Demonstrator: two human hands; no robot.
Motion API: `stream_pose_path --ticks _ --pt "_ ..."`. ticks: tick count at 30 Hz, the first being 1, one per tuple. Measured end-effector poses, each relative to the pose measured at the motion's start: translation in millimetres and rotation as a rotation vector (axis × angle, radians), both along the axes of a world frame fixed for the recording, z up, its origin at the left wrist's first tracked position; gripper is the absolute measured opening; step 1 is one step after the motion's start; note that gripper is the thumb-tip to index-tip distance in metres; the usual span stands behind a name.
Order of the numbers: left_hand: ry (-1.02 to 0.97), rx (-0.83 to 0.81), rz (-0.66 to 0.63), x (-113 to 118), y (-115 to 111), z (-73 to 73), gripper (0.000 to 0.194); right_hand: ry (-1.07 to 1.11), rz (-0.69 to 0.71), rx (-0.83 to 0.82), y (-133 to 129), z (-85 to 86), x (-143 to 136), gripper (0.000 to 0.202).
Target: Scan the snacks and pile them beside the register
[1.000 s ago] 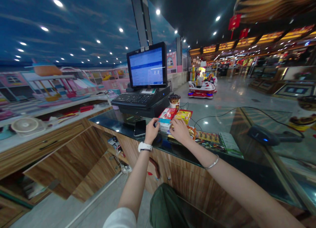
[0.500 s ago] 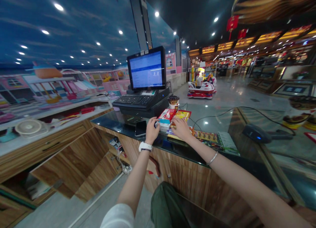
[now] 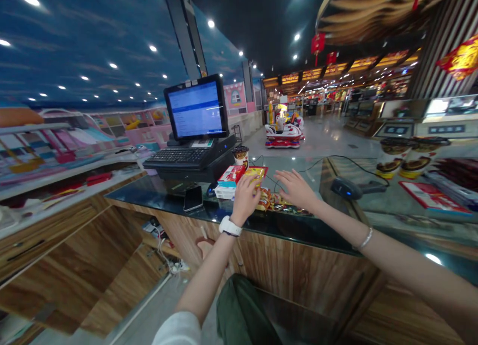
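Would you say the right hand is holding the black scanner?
No, the black scanner lies on the counter, with a visible gap between it and the right hand.

Phone (image 3: 193,199) by near edge of counter surface (image 3: 136,190), monitor (image 3: 196,108) behind; boxes (image 3: 228,179) right of phone, packet (image 3: 256,172) right of boxes, cup (image 3: 241,155) behind boxes; scanner (image 3: 346,188) farther right.

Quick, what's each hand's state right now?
Left hand: at the yellow packet; grip cannot be told.
Right hand: open, nothing visible in it.
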State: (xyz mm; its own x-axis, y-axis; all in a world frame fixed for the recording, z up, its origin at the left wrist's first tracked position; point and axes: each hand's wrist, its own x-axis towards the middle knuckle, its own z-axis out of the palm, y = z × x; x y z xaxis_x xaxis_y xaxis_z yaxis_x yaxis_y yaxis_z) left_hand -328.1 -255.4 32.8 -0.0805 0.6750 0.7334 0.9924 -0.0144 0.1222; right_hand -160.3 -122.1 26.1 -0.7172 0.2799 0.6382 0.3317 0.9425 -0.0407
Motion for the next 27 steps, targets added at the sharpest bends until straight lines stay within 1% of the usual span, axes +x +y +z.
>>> stream_pose_path --ticks 4,8,14,18,23,27 --pt "0.042 -0.072 -0.078 37.2 21.0 1.1 0.032 -0.045 -0.074 0.085 11.7 -5.3 48.7 0.05" --pt "0.109 -0.102 -0.172 72.8 40.1 2.7 0.034 -0.063 -0.145 0.142 22.6 -11.3 94.1 0.051" --pt "0.212 -0.148 -0.309 127.7 69.1 8.8 0.037 -0.061 -0.268 0.167 37.6 -20.7 154.8 0.05" --pt "0.243 -0.167 -0.399 162.7 89.0 11.2 0.037 -0.047 -0.354 0.166 48.0 -25.5 193.0 0.051" --pt "0.261 -0.183 -0.485 201.6 116.2 6.1 0.037 -0.036 -0.448 0.157 62.5 -32.8 239.1 0.051" --pt "0.294 -0.212 -0.55 230.2 137.4 0.4 0.038 -0.035 -0.526 0.121 71.3 -37.2 270.0 0.052"
